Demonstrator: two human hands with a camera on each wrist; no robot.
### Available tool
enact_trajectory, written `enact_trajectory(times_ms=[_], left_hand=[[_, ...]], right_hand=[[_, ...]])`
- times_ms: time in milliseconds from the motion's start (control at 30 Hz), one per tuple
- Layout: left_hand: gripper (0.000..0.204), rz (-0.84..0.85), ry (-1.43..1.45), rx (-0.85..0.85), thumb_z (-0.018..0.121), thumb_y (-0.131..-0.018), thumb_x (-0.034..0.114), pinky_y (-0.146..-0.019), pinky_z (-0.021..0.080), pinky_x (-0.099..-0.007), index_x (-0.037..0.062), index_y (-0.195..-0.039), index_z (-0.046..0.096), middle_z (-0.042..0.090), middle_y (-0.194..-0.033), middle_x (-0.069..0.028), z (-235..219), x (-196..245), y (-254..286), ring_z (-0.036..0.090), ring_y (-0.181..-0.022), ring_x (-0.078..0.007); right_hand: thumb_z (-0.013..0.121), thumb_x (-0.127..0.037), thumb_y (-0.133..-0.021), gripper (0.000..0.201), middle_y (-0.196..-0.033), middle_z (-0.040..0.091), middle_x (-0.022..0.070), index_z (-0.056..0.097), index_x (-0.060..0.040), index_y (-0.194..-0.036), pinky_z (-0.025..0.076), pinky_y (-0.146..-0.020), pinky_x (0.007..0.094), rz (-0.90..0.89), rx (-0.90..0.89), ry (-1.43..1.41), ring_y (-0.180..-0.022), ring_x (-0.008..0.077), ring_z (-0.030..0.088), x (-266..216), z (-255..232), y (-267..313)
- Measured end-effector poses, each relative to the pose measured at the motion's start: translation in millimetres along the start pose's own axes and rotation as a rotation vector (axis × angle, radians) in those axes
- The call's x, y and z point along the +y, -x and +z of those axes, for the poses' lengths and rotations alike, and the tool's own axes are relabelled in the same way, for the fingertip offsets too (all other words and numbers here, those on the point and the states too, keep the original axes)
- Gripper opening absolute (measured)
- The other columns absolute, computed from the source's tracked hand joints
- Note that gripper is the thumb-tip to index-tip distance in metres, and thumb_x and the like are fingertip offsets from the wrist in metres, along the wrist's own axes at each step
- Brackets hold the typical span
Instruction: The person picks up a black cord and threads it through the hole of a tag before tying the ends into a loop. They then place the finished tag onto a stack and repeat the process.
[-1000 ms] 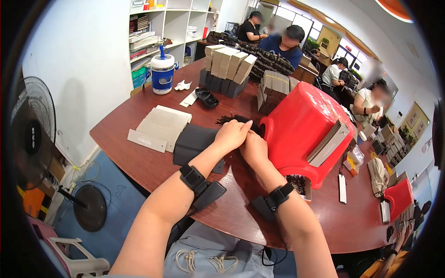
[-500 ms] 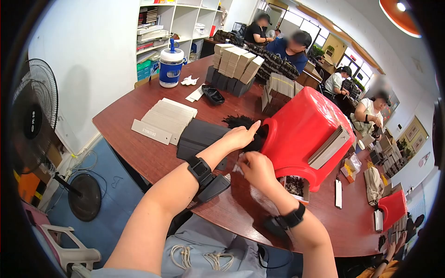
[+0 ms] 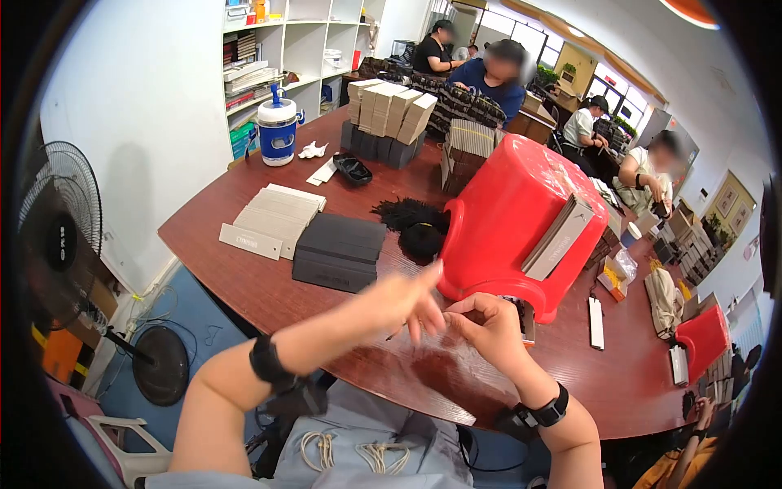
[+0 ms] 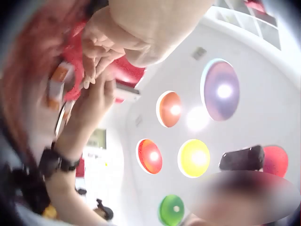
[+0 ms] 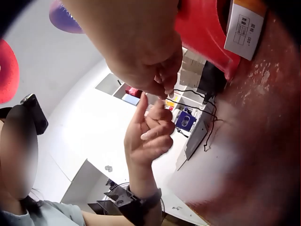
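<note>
My right hand (image 3: pixel 493 330) is above the front part of the table, and its thumb and forefinger pinch a thin black cord (image 5: pixel 214 110). In the right wrist view the cord trails from the fingertips in a loose loop. My left hand (image 3: pixel 399 306), blurred in the head view, is right beside it with fingers loosely spread and the forefinger pointing up. Beyond the hands lie a bundle of black strings (image 3: pixel 405 213) and a stack of dark cards (image 3: pixel 338 248). Pale grey hang tags (image 3: pixel 281 213) lie spread left of the dark stack.
A red plastic stool (image 3: pixel 521 220) lies tipped on its side close to my right hand, with tags tucked on it. Card bundles (image 3: pixel 393 110), a black dish (image 3: pixel 353 169) and a blue-white jug (image 3: pixel 277 134) stand farther back. Other people sit beyond the table.
Both hands have come away from the black bundle beside the stool, back toward my body, and are close together again. The bundle and a dark coil beside it are now uncovered.
</note>
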State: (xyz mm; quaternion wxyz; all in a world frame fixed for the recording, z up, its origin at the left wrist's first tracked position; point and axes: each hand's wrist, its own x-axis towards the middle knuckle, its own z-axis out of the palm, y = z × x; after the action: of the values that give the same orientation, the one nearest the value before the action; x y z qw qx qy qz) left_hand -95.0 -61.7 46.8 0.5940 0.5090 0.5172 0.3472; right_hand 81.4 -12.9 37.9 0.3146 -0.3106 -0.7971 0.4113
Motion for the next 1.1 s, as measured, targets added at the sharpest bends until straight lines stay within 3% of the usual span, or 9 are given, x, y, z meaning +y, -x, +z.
enact_trajectory(times_ms=[67,133,167,267,433,467,700,767,1100], left_hand=[[0.06,-0.173,0.562,-0.253,0.028,-0.084,0.053,-0.041,0.037,-0.0213,-0.0003,-0.097,0.053,0.059,-0.09,-0.0103,24,-29,4,0.055,-0.06,-0.0128],[0.047,-0.171,0.86,-0.137,0.036,-0.086,0.043,-0.041,0.037,-0.0204,0.0014,-0.105,0.047,0.057,-0.089,-0.0074,35,-44,-3,0.053,-0.062,-0.0128],[0.031,-0.101,0.961,0.024,0.044,-0.086,0.03,-0.04,0.034,-0.0158,0.0034,-0.1,0.05,0.055,-0.082,-0.0034,40,-41,-6,0.05,-0.062,-0.0089],[0.024,-0.003,0.904,-0.039,0.047,-0.085,0.024,-0.039,0.03,-0.0122,0.004,-0.097,0.052,0.052,-0.078,0.0002,36,-30,-21,0.045,-0.058,-0.0045],[0.018,0.025,0.945,-0.017,0.046,-0.085,0.015,-0.036,0.03,-0.0093,0.0021,-0.096,0.051,0.054,-0.099,-0.0067,37,-1,-43,0.041,-0.053,-0.0019],[0.018,0.014,0.944,-0.021,0.046,-0.085,0.015,-0.036,0.03,-0.0093,0.0021,-0.096,0.051,0.054,-0.099,-0.0067,36,3,-46,0.041,-0.053,-0.0019],[0.019,0.002,1.007,0.048,0.049,-0.082,0.008,-0.044,0.04,-0.0125,-0.0016,-0.099,0.049,0.054,-0.089,-0.0061,33,7,-61,0.048,-0.06,-0.0045],[0.018,0.055,0.977,-0.046,0.049,-0.083,0.009,-0.059,0.045,-0.0142,0.0022,-0.099,0.053,0.055,-0.082,-0.0009,29,-1,-65,0.051,-0.07,-0.0051],[0.022,0.165,0.868,0.009,0.049,-0.084,0.015,-0.053,0.039,-0.0135,0.0007,-0.1,0.053,0.055,-0.083,-0.0021,18,2,-59,0.047,-0.064,-0.0044]], right_hand=[[0.062,-0.002,-0.068,0.006,-0.064,0.052,0.0037,0.059,-0.0013,-0.074,0.039,-0.045,0.0216,-0.143,0.007,0.07,-0.05,0.008,0.049,3,1,3],[0.064,-0.003,-0.064,0.01,-0.064,0.045,0.0036,0.061,-0.0051,-0.074,0.037,-0.046,0.0255,-0.355,0.029,0.166,-0.05,0.0119,0.044,-2,0,8],[0.064,-0.003,-0.065,0.01,-0.064,0.045,0.0036,0.061,-0.0052,-0.074,0.037,-0.046,0.0256,-0.36,0.04,0.184,-0.05,0.0129,0.045,1,1,11],[0.064,-0.003,-0.065,0.01,-0.066,0.046,0.0043,0.06,-0.0054,-0.074,0.038,-0.046,0.0266,-0.34,0.106,0.244,-0.051,0.0155,0.047,0,-7,15],[0.064,-0.001,-0.065,0.011,-0.068,0.046,0.0038,0.059,-0.0038,-0.074,0.038,-0.047,0.024,-0.333,0.148,0.26,-0.054,0.0131,0.047,7,-23,27],[0.065,0.0,-0.065,0.012,-0.069,0.045,0.0024,0.059,-0.0033,-0.075,0.036,-0.046,0.0209,-0.346,0.151,0.281,-0.053,0.0095,0.045,9,-25,30],[0.066,0.0,-0.064,0.012,-0.07,0.047,0.0033,0.059,-0.0039,-0.074,0.039,-0.044,0.0205,-0.322,0.166,0.279,-0.052,0.0099,0.048,19,-33,37],[0.064,-0.001,-0.065,0.011,-0.07,0.047,0.003,0.059,-0.0051,-0.074,0.039,-0.044,0.0221,-0.297,0.153,0.249,-0.052,0.0117,0.049,19,-32,37],[0.065,-0.001,-0.063,0.014,-0.072,0.049,0.0036,0.06,-0.0073,-0.075,0.043,-0.046,0.0224,-0.276,-0.019,0.34,-0.056,0.0124,0.052,25,-28,42]])
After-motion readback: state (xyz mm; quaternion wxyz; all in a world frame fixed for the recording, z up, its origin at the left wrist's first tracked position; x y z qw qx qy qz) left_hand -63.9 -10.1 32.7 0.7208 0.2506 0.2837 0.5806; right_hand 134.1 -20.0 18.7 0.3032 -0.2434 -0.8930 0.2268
